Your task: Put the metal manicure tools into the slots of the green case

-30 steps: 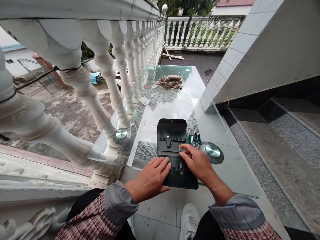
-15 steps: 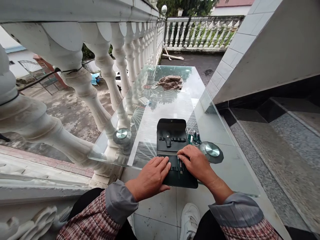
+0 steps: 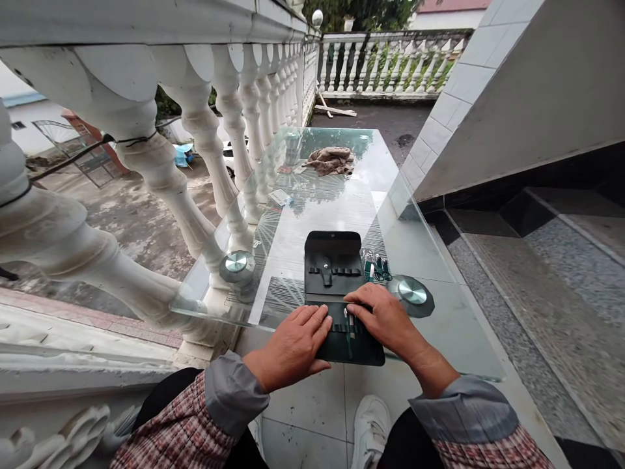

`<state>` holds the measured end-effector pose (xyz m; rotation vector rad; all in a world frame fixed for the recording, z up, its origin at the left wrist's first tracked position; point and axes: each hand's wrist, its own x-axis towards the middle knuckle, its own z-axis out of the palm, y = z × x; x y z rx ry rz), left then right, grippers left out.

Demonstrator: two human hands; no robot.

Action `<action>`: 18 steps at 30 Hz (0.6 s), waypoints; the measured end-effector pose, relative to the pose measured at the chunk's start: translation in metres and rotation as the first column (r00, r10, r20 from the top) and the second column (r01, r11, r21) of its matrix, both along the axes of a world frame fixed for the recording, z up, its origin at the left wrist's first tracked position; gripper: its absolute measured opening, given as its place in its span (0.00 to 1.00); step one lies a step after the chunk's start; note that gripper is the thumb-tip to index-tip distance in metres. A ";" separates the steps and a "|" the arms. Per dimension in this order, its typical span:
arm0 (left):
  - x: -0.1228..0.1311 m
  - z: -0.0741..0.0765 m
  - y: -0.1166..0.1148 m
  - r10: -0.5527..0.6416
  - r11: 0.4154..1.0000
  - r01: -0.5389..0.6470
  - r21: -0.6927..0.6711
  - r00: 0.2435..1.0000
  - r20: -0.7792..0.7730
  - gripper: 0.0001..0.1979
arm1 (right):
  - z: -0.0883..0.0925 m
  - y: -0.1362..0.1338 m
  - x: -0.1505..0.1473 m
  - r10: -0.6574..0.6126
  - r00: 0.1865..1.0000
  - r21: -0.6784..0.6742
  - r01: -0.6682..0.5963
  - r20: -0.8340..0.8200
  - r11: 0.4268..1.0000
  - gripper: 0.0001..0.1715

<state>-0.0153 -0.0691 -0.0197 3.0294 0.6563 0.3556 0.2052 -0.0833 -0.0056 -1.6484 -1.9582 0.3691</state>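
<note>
A black manicure case (image 3: 334, 281) lies unfolded on the glass tabletop, its elastic loops facing up. My left hand (image 3: 297, 344) rests flat on the left edge of its near flap, fingers stretched out. Over the right side of that flap, my right hand (image 3: 383, 320) has its thumb and forefinger drawn together; whatever is between them is hidden. Just below those fingertips, a slim metal tool (image 3: 348, 329) runs through the flap's loops, with another narrow tool beside it. Right of the case lies a group of small manicure tools (image 3: 375, 266), with scissor handles among them.
The glass table (image 3: 322, 212) has round metal discs (image 3: 413, 290) near its corners. A crumpled brown cloth (image 3: 331, 161) and a small white card (image 3: 280, 197) lie farther back. White balusters (image 3: 205, 143) line the left; stone steps (image 3: 537, 286) rise on the right.
My right fingertips have shifted slightly, and the slim tool's pale tip now shows beside the thumb. My left hand stays on the flap. The whole view has moved a little.
</note>
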 end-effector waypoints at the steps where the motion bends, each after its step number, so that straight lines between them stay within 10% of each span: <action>1: 0.000 0.000 0.000 0.001 1.000 -0.001 -0.005 1.000 -0.002 0.40 | 0.001 0.000 0.001 -0.029 0.999 0.016 0.029 -0.012 0.999 0.08; 11: -0.001 0.002 0.000 -0.002 1.000 0.002 -0.009 1.000 -0.011 0.40 | 0.011 -0.011 0.043 -0.376 0.925 0.064 0.379 -0.056 0.923 0.10; 18: 0.000 0.005 0.000 -0.003 1.000 0.002 -0.008 1.000 -0.014 0.40 | 0.007 -0.023 0.072 -0.459 0.888 -0.158 0.458 0.033 0.875 0.11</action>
